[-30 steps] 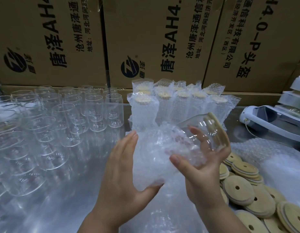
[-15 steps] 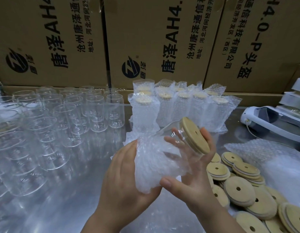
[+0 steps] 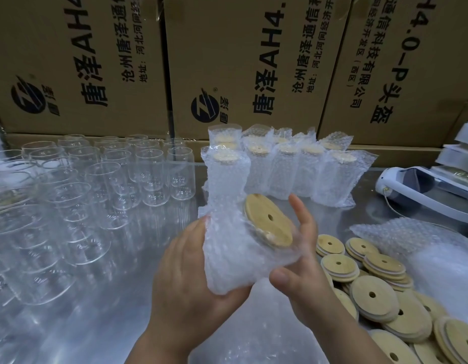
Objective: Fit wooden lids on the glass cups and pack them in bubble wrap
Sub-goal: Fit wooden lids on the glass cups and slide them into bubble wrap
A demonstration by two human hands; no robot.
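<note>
Left hand [image 3: 190,279] cups the underside of a bubble-wrap bag [image 3: 227,266] held above the worktop [image 3: 96,298], while the right hand [image 3: 303,258] grasps the bag's open end, thumb pressed across the wrap and fingers spread behind it. Inside the bag lies a tilted glass cup [image 3: 253,239], its round wooden lid [image 3: 268,224] with a centre hole facing up and to the right. Bare glass cups [image 3: 109,179] stand at left, wrapped cups [image 3: 280,166] in rows behind, loose lids [image 3: 372,292] piled at right, and cardboard boxes [image 3: 253,61] along the back.
</note>
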